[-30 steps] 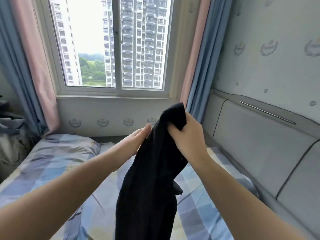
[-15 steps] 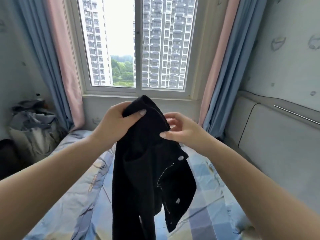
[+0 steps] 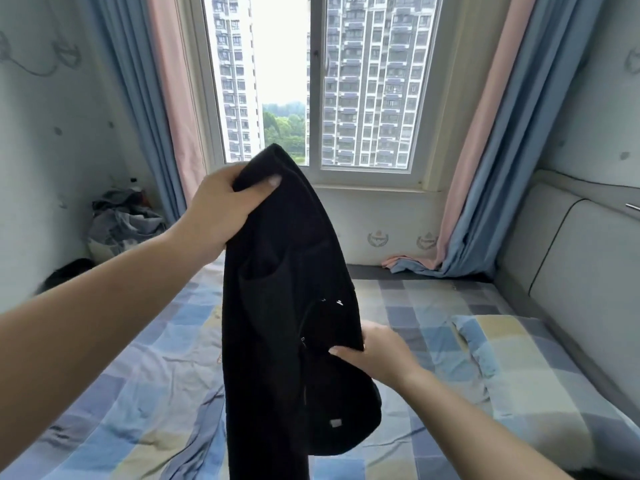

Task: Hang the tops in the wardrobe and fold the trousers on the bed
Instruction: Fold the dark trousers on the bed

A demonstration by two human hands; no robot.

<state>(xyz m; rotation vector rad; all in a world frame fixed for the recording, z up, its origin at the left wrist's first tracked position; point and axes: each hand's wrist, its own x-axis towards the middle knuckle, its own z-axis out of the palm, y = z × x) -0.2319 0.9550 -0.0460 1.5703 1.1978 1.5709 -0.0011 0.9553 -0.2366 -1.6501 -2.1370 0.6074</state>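
Note:
A pair of black trousers (image 3: pixel 277 306) with a zip and metal buttons hangs in the air over the bed (image 3: pixel 433 334). My left hand (image 3: pixel 221 206) grips its top corner at chest height, thumb pressed over the cloth. Lower down, my right hand (image 3: pixel 374 351) pinches the right edge of the waist near the zip. The trousers' lower part drops out of view at the bottom.
The bed has a blue, yellow and grey checked sheet and a matching pillow (image 3: pixel 519 362) at the right. A padded grey headboard (image 3: pixel 571 265) lines the right wall. A heap of clothes (image 3: pixel 124 226) lies in the left corner under the window (image 3: pixel 311 81).
My left hand took hold of the trousers' top from my right hand. My right hand slid down to the edge by the zip. The view turned left.

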